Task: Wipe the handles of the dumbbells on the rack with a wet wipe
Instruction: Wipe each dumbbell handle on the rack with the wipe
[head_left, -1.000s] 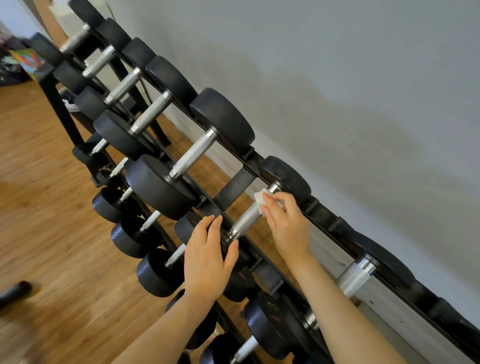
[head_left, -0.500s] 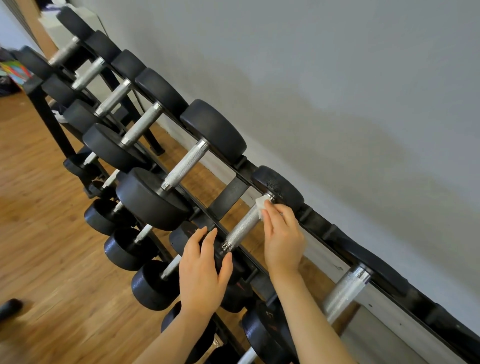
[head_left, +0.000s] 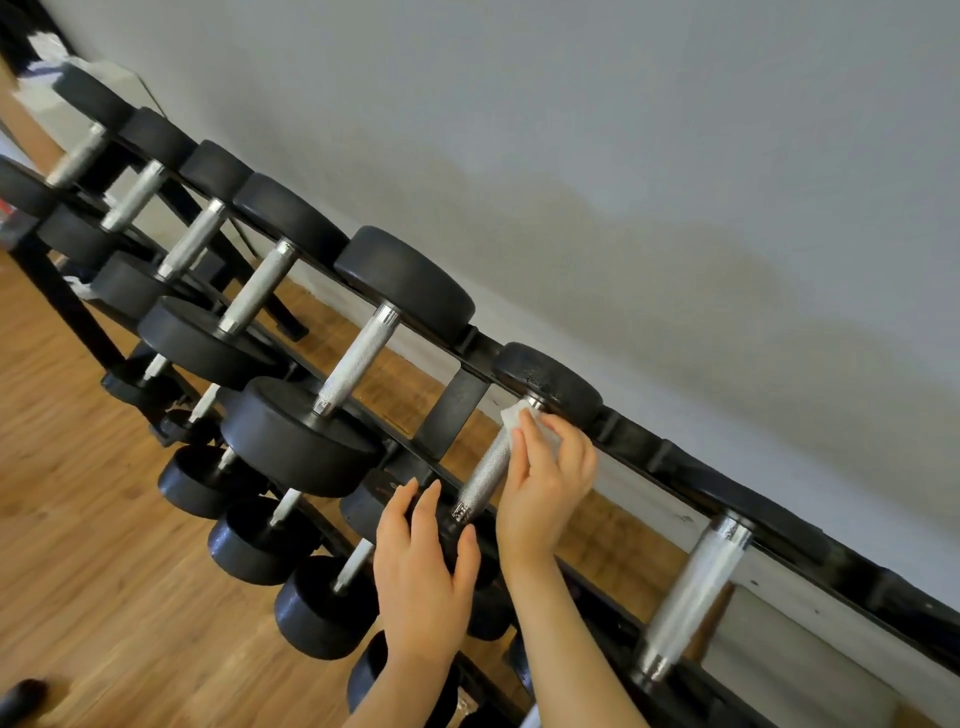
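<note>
In the head view we see a black rack (head_left: 460, 400) running along a grey wall (head_left: 675, 156), and we place everything against it. On the rack's top tier lies the small dumbbell (head_left: 545, 376) being cleaned, its knurled metal handle (head_left: 483, 475) slanting from the far head by the wall down to the near head at the rack's front rail.

Our right hand (head_left: 545, 483) sits at the far end of that handle, just below the far head. Its fingers are curled and pinch a white wet wipe (head_left: 514, 418) against the metal; the wipe pokes out above the fingertips, touching the handle where it meets the far head. Most of the handle below the hand is bare and shows clearly.

Our left hand (head_left: 423, 566) is at the rack's front rail, laid over the near head of the same dumbbell. Its fingers are fairly straight and spread, resting on the black head rather than closing round it, with the thumb on the side nearest the handle's lower end.

Along the top tier to the left of this dumbbell stand larger dumbbells, the nearest being a big one (head_left: 358, 364) with a thicker handle. To the right on the same tier lies another thick handle (head_left: 693, 592), blurred. Below the top tier, smaller dumbbells (head_left: 249, 540) sit on a lower tier above the wooden floor (head_left: 104, 571).
</note>
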